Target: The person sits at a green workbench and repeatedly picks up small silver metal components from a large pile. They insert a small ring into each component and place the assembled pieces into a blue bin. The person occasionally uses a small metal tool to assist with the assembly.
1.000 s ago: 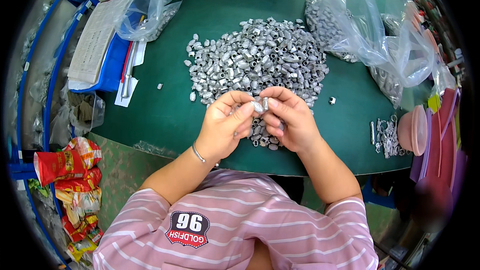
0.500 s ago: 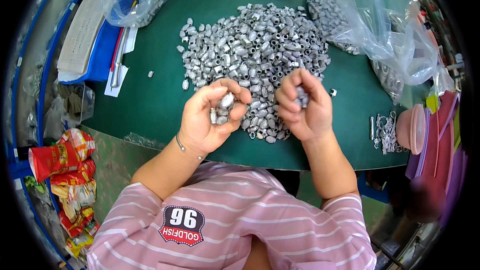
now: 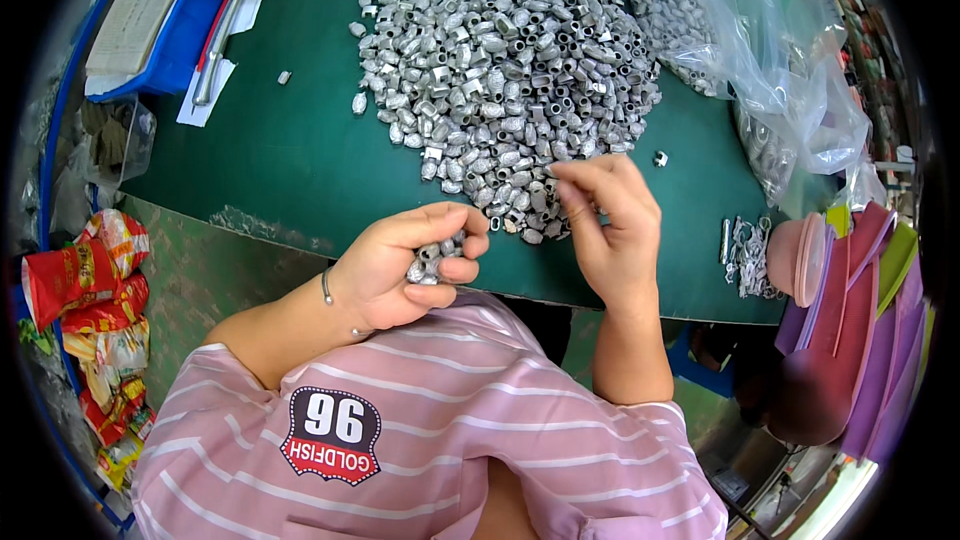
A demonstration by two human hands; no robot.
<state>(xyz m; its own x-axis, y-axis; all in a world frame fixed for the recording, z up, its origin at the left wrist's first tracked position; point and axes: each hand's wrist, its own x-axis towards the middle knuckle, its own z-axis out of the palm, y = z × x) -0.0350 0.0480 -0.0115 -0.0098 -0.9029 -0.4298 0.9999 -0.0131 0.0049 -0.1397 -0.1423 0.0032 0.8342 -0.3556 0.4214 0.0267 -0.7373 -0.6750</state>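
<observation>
A large pile of small silver-grey metal beads [image 3: 520, 70], many with a hole through them, lies on the green table. My left hand [image 3: 385, 265] is cupped palm up near the table's front edge, its fingers curled round several of these metal beads [image 3: 432, 258]. At the pile's near right edge is my right hand [image 3: 615, 220], with thumb and forefinger close together over the beads. Whether a bead is between those fingertips I cannot make out. A bracelet [image 3: 327, 288] circles my left wrist.
Clear plastic bags [image 3: 680, 25] of metal parts stand at the right. Small metal hooks [image 3: 748, 258] lie beside a pink container [image 3: 798, 258]. A blue tray [image 3: 185, 35] with papers is at the far left, and a single bead [image 3: 284, 77] lies apart.
My right hand has uncurled from the beads it held and reached its fingertips to the pile. The left hand, still holding beads, has come lower, nearer my body. The view has shifted slightly.
</observation>
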